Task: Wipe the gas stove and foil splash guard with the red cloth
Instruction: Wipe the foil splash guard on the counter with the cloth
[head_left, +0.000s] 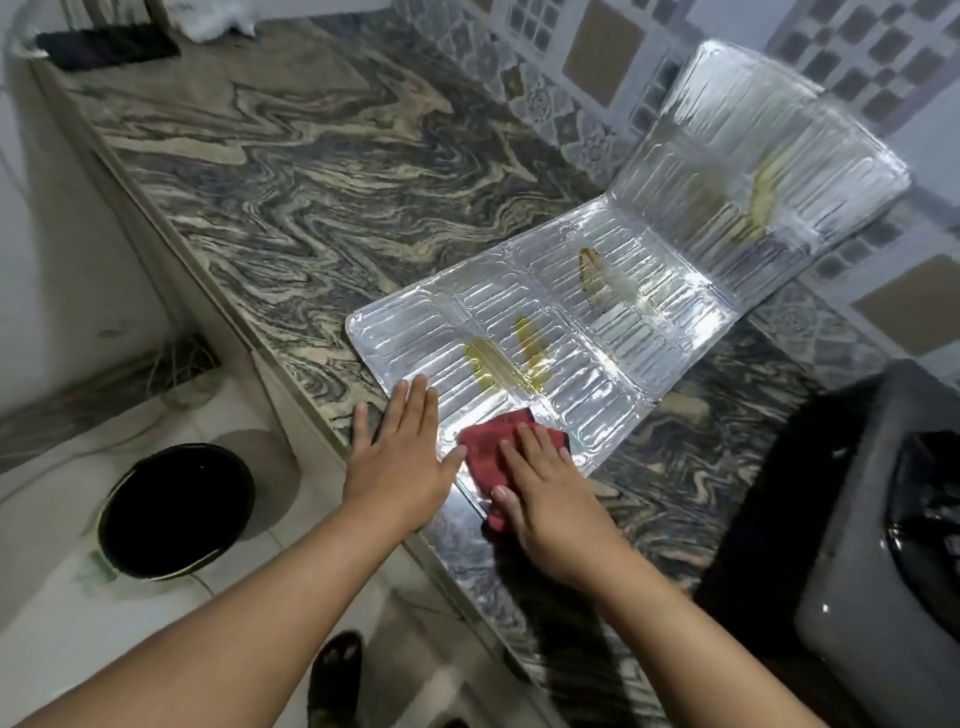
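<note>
One red cloth (496, 462) lies bunched on the near corner of the foil splash guard (587, 332), partly over the guard's front edge. One right hand (545, 499) rests flat on the cloth, fingers spread and extended, palm down; it presses rather than grips. One left hand (402, 452) lies flat and open, fingers together, on the guard's near-left corner and the counter edge, holding nothing.

The guard is one sheet in several panels: the nearer panels lie flat on the counter (291, 171), the far panel stands up, leaning against the tiled wall (597, 57). Yellow-brown greasy smears (527, 356) counted: two on the near flat part, one (597, 278) further back, one (763, 200) on the upright panel. Four in all.

One gas stove (872, 530), dark, sits at the right edge of the counter, apart from the guard, only partly in view. One black round bin (174, 509) stands on the floor at left. One sandalled foot (335, 670) shows below.
</note>
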